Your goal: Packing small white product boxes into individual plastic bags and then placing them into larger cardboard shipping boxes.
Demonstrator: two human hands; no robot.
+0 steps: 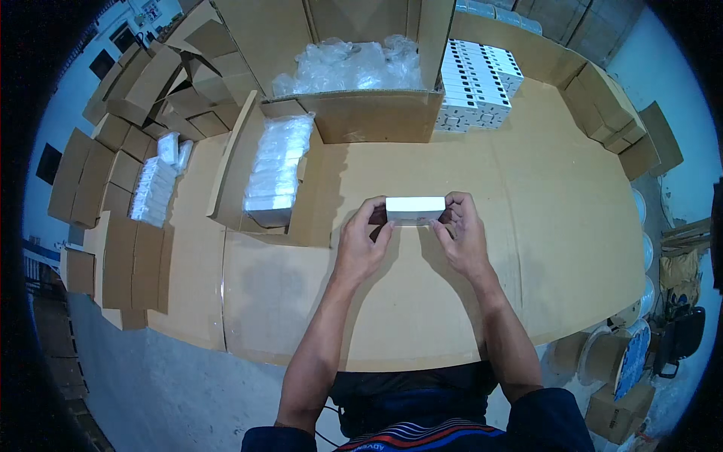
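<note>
Both hands pinched one small white box [415, 208] just above the cardboard-covered table [527, 248], the left hand [362, 245] at its left end and the right hand [461, 235] at its right end, fingers closed on the short sides. The box's long axis ran left to right, straight across the person's front, and neither hand was nearer than the other. Left of the grip, an open tray held a row of plastic-wrapped white pieces [276, 167]. Beyond stood a large carton of clear bags [354, 64], with stacked white boxes [478, 83] at its right. Nothing lay between hands and table.
</note>
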